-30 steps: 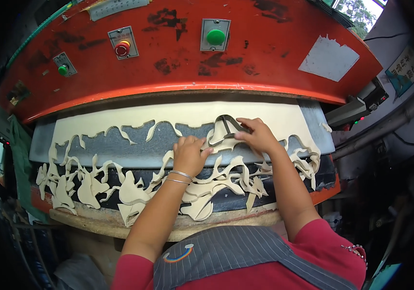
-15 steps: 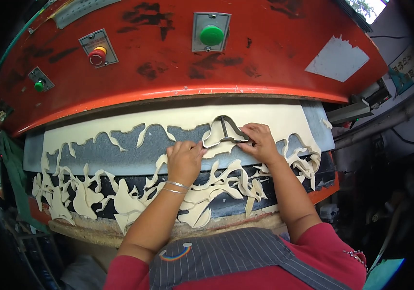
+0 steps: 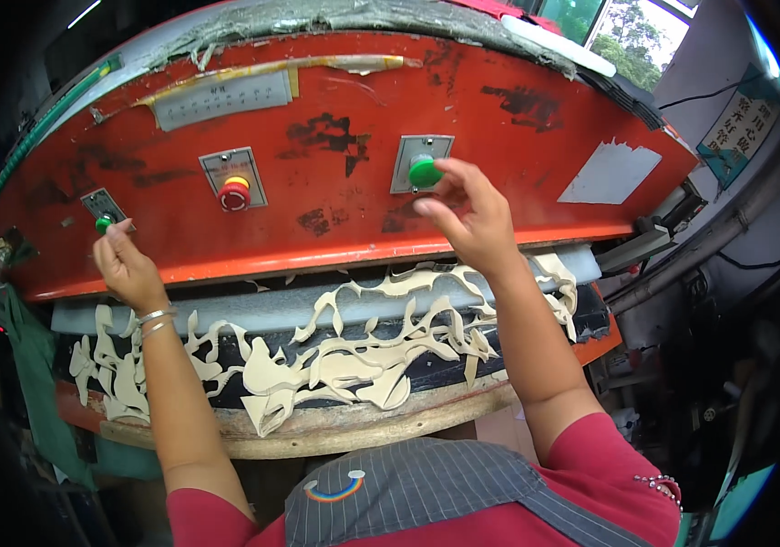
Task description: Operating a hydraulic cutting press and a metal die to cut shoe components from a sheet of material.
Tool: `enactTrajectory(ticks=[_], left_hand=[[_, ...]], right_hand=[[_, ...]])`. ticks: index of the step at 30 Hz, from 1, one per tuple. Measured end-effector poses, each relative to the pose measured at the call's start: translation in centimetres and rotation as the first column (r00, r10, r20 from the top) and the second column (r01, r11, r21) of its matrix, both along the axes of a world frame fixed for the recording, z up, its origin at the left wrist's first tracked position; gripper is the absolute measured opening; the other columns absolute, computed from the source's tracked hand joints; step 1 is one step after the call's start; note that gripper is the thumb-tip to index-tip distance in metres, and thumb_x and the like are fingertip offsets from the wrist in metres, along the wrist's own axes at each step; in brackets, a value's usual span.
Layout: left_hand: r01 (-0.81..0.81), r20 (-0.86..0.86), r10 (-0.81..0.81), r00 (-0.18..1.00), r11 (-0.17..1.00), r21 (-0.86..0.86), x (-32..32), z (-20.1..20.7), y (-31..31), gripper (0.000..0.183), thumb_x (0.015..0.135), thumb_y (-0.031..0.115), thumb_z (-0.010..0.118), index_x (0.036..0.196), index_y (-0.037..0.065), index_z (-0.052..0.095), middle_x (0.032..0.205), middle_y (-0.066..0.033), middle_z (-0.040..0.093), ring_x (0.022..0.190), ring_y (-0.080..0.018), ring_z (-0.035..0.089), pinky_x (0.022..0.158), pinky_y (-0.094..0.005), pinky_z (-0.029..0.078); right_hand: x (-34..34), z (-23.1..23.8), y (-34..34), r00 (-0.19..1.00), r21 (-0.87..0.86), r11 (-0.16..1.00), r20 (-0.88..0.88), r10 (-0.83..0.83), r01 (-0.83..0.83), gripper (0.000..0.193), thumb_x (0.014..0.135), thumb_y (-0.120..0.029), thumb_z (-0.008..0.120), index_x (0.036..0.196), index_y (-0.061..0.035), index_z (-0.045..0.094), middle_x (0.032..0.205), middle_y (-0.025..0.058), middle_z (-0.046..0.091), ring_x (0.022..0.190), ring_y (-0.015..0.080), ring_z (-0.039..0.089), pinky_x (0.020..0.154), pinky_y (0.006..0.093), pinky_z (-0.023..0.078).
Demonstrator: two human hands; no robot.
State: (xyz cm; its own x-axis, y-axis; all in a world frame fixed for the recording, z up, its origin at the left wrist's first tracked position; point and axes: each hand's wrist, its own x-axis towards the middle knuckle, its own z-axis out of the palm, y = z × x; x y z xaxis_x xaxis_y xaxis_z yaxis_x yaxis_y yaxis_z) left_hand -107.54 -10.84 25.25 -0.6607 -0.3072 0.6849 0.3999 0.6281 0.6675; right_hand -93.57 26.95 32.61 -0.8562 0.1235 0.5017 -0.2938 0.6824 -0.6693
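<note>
My left hand (image 3: 130,272) is raised to the red machine front, its fingers curled together and the tips at the small green button (image 3: 105,222). Farther right, my right hand (image 3: 479,223) is lifted to the large green button (image 3: 423,172); its fingers are curved, the thumb apart, and nothing is in the grasp. The fingertips overlap the button's right edge, and I cannot tell how hard they press. Below both hands lie cream sheet offcuts (image 3: 346,368), cut into curved strips and loops. The metal cutting die is hidden from sight.
Between the two green buttons sits a red stop button (image 3: 234,192) with a yellow collar. The red press head (image 3: 317,246) overhangs a pale cutting board (image 3: 271,310). A worn wooden edge (image 3: 317,442) runs along the front. Metal bars (image 3: 650,242) stick out at the right.
Both hands have left the metal cutting die and risen to the machine front, the left one far to the left. The view has shifted, and the press head now covers the die and most of the sheet.
</note>
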Motion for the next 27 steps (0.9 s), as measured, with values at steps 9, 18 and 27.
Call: enactTrajectory(ticks=[9, 18, 27], left_hand=[[0.342, 0.457, -0.274, 0.846, 0.937, -0.072, 5.1, 0.5, -0.9, 0.033, 0.095, 0.02, 0.051, 0.067, 0.002, 0.053, 0.066, -0.0104, 0.052, 0.061, -0.0231, 0.05, 0.06, -0.0343, 0.041], [0.867, 0.801, -0.57, 0.184, 0.477, 0.14, 28.3, 2.1, 8.2, 0.017, 0.082, 0.023, 0.064, 0.084, 0.007, 0.068, 0.079, -0.0105, 0.06, 0.079, -0.0305, 0.058, 0.072, -0.04, 0.048], [0.822, 0.834, -0.443, 0.328, 0.569, -0.022, 30.0, 3.3, 9.8, 0.015, 0.079, 0.02, 0.063, 0.081, 0.006, 0.067, 0.079, -0.0126, 0.059, 0.08, -0.0329, 0.056, 0.074, -0.0422, 0.046]], right_hand=[[5.2, -1.9, -2.1, 0.972, 0.004, 0.993, 0.206, -0.113, 0.115, 0.021, 0.084, -0.017, 0.068, 0.095, -0.0027, 0.056, 0.063, 0.0065, 0.051, 0.056, 0.0121, 0.049, 0.053, 0.0269, 0.043], [20.7, -2.1, -6.1, 0.406, 0.038, 0.836, 0.885, 0.226, -0.548, 0.053, 0.07, -0.035, 0.075, 0.111, -0.0042, 0.059, 0.106, 0.0119, 0.059, 0.101, 0.0314, 0.054, 0.086, 0.0407, 0.045], [21.8, -2.1, -7.5, 0.563, 0.247, 0.899, 0.826, 0.0, -0.362, 0.047, 0.059, -0.018, 0.08, 0.101, -0.0049, 0.063, 0.095, 0.0118, 0.058, 0.095, 0.0294, 0.054, 0.082, 0.0379, 0.048]])
